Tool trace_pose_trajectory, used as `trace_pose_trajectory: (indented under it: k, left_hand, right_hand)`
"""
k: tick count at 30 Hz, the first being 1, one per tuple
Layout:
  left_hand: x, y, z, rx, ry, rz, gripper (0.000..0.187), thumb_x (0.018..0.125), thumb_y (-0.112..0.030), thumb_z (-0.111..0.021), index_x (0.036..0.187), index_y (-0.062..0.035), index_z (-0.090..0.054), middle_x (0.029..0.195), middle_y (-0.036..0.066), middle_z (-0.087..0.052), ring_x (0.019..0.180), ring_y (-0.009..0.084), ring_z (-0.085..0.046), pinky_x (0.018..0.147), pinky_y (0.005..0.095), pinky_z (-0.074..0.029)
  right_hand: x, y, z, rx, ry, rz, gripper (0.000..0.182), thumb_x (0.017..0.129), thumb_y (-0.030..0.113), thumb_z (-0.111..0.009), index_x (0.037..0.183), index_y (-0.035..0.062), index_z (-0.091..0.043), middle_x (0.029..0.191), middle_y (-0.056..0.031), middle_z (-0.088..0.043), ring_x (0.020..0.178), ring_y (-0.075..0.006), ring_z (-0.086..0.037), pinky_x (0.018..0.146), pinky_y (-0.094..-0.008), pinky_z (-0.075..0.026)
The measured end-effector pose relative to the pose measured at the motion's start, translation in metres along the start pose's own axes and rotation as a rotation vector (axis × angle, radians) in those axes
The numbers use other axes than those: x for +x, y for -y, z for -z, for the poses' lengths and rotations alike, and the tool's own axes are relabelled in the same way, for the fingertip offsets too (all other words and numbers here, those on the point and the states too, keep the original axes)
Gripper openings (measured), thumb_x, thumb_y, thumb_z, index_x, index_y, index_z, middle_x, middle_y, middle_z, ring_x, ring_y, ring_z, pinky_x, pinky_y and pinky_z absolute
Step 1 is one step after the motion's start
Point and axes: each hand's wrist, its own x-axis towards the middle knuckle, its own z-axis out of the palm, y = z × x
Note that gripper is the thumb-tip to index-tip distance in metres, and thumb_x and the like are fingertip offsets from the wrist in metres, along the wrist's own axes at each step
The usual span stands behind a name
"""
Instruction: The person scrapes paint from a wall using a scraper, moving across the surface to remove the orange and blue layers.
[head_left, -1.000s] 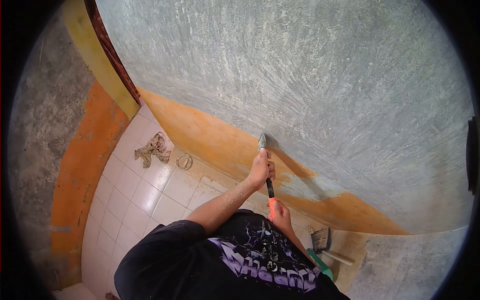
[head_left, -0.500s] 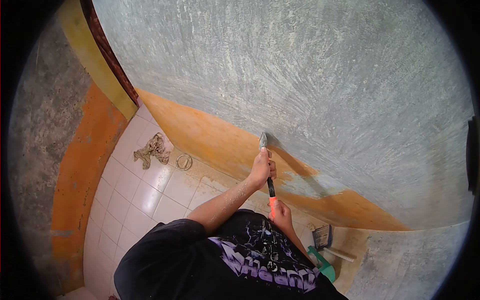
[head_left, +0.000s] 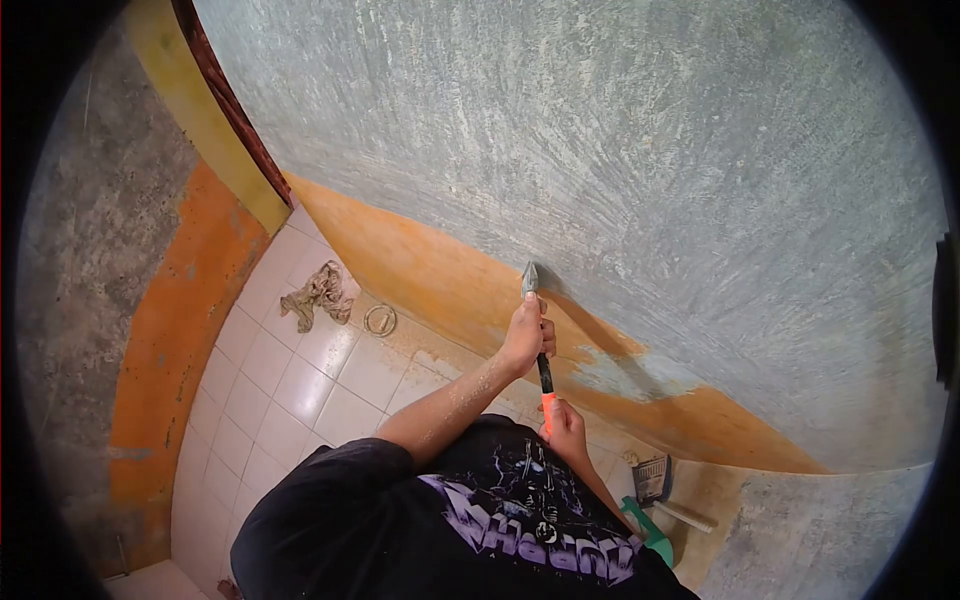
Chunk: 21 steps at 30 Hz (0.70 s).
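A scraper [head_left: 538, 335] is held in both hands against the wall [head_left: 620, 170]. The left hand [head_left: 526, 336] is clamped around the upper shaft just below the metal blade; the right hand [head_left: 566, 430] is closed on the orange end of the handle, lower and nearer the body. The hands are apart, one above the other along the tool.

The blade tip is pressed to the wall at the boundary between the grey scraped surface and the orange painted band [head_left: 440, 275]. A patch of bared grey is seen within the band just right of the hands.

On the white tiled floor [head_left: 290, 385] a crumpled rag [head_left: 318, 296] is lying near the wall base, with a small metal ring [head_left: 379, 319] just beside it. A brush [head_left: 652, 478] and a green dustpan [head_left: 648, 530] are seen by the person's right side.
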Motion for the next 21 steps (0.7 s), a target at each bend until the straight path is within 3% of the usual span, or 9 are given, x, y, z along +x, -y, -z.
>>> trace_pose_trajectory:
  k: [10, 13, 21]
  left_hand:
    - [0.002, -0.015, 0.014, -0.003, -0.002, 0.009, 0.048, 0.099, -0.064, -0.028, 0.097, -0.0164, -0.035, 0.054, -0.003, -0.025, 0.043, 0.0109, -0.027, 0.046, 0.0309, -0.033]
    - [0.001, -0.018, 0.017, 0.0, 0.012, 0.016, 0.048, 0.099, -0.064, -0.028, 0.097, -0.0165, -0.034, 0.055, -0.002, -0.025, 0.043, 0.0109, -0.027, 0.047, 0.0311, -0.034]
    - [-0.003, -0.026, 0.024, -0.02, 0.046, 0.08, 0.048, 0.098, -0.065, -0.031, 0.096, -0.0172, -0.034, 0.056, -0.002, -0.025, 0.045, 0.0111, -0.027, 0.05, 0.0313, -0.034]
  right_hand:
    - [0.013, -0.004, -0.018, 0.008, -0.014, 0.027, 0.041, 0.103, 0.038, -0.046, 0.096, 0.0003, -0.059, 0.054, 0.0012, -0.045, 0.04, -0.0077, -0.041, 0.04, -0.0244, -0.031]
    - [0.008, 0.002, -0.021, -0.028, 0.038, -0.024, 0.045, 0.105, 0.041, -0.039, 0.1, 0.0007, -0.058, 0.053, -0.0007, -0.044, 0.04, -0.0088, -0.039, 0.039, -0.0252, -0.03]
    - [-0.009, 0.026, -0.044, 0.099, 0.003, -0.144, 0.043, 0.104, 0.042, -0.04, 0.104, 0.0026, -0.056, 0.051, -0.0005, -0.041, 0.035, -0.0089, -0.034, 0.035, -0.0254, -0.027]
